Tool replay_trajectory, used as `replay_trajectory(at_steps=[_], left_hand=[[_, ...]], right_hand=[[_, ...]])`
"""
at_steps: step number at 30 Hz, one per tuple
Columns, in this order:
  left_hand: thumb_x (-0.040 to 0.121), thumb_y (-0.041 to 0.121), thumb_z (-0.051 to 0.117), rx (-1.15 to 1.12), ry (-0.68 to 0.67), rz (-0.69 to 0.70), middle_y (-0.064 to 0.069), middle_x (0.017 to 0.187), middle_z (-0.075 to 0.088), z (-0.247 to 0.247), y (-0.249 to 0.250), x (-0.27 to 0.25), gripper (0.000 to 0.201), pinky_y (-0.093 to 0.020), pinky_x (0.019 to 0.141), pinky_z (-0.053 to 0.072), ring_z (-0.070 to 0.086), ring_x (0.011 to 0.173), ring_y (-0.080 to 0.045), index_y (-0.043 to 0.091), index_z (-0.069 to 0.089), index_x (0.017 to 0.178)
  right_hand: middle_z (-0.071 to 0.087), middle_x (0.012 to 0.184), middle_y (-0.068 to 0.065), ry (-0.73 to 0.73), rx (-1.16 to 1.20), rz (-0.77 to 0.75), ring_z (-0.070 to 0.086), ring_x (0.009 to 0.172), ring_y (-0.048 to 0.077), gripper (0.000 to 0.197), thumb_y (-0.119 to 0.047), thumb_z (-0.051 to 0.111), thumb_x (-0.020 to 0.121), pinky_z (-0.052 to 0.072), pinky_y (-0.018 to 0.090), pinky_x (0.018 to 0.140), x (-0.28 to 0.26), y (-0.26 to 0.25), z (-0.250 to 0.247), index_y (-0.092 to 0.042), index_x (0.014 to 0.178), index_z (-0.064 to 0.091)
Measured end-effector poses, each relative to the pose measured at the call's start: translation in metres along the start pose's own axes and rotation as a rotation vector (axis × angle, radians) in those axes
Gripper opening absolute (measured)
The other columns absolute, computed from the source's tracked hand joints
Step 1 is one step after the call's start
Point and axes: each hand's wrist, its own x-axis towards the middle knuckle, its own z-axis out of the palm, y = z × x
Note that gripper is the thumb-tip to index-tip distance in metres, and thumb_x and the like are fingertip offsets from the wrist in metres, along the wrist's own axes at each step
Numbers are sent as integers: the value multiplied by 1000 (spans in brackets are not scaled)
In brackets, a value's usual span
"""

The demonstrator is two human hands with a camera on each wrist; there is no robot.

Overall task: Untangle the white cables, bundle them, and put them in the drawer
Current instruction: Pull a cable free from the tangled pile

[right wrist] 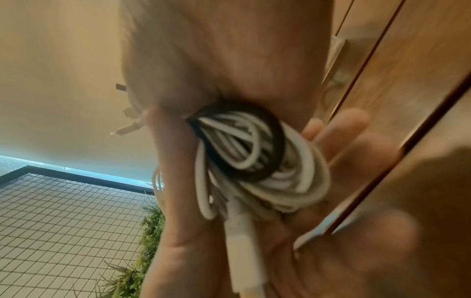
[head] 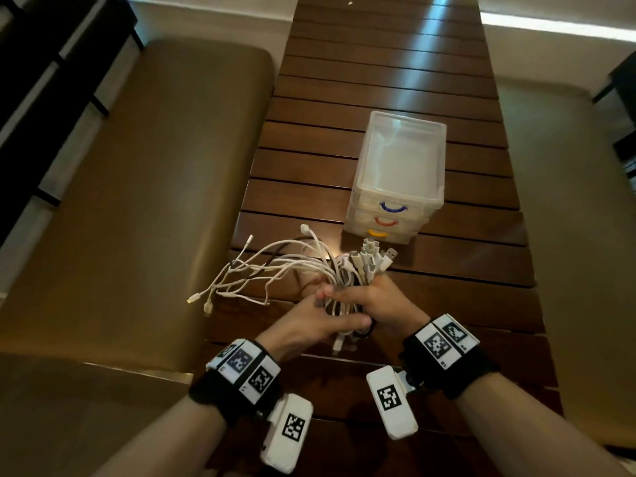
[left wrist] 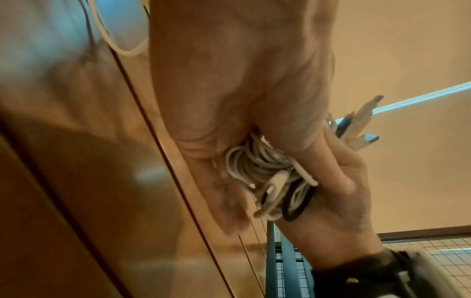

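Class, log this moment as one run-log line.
stage: bundling | right hand: grips white cables | left hand: holds bundle | drawer unit: shut | black band: on bundle

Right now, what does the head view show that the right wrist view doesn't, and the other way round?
Head view only: the drawer unit standing shut on the table, beyond the hands, and loose cable ends fanning out to the left. Right wrist view only: a black band looped among the coiled cables, and a tiled floor with a plant below. Both: the right hand gripping the cable bundle, the left hand on it too.
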Motion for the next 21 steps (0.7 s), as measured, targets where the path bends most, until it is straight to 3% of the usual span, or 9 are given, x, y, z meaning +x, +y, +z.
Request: replay_trajectory(at_steps=[2,5,7,9,12,15,17,19,21], left_hand=[[81,-3,74,105,3,15,1,93,75,-1,5,5,33,-27,79,59,71,89,-13,21,68,102],[77,-2,78,198,65,35,-4,95,75,-3,4,10,38,-25,80,59,73,87,-13,12,68,111],[75,1,81,218,54,31,6,84,74,-3,1,12,35,-17,71,55,70,76,-3,15,70,105],[70,10,86,284,28,7,15,86,73,-3,1,15,37,-8,74,50,66,81,9,28,69,98],[68,8,87,296,32,30,6,95,75,-3,-2,20,36,-17,88,53,69,96,-4,18,72,99],[75,-2,81,298,103,94,16,68,71,2,-6,22,26,-7,63,48,65,64,6,15,68,91],[78,5,80,370,149,137,21,70,69,6,-7,20,24,-3,69,45,63,65,7,20,69,93],[73,21,82,482,221,207,14,96,74,5,-11,24,28,-18,92,51,69,91,-3,22,74,99],[68,31,78,525,273,255,6,101,75,1,-16,26,34,-39,89,56,71,96,-12,23,74,100]], right_hand=[[73,96,14,13,-19,-26,67,108,24,6,-12,68,79,49,44,101,-1,-2,0,-9,80,74],[75,101,6,21,-24,9,66,113,21,8,-16,69,83,45,46,106,-4,-6,-3,-14,83,77],[75,102,5,2,-108,8,66,111,20,11,-12,67,91,47,43,105,-5,-8,-8,-14,87,77],[75,102,8,-15,-134,9,68,108,22,10,-10,66,91,48,41,103,-6,-9,-11,-11,89,76],[75,100,12,-2,-73,5,68,107,29,11,-18,69,86,47,54,104,-8,-9,-11,-10,89,75],[74,99,14,27,-49,19,69,104,30,16,-19,70,82,47,53,104,-9,-9,-9,-7,92,74],[74,105,14,50,-15,52,68,108,29,27,-20,74,78,47,54,105,-10,-7,-10,-5,100,72],[71,118,12,79,16,55,64,116,29,45,-21,80,75,43,55,108,-8,-3,-10,-10,116,69],[66,130,7,67,26,37,59,125,26,61,-24,84,74,39,53,111,-8,0,-9,-20,131,61]])
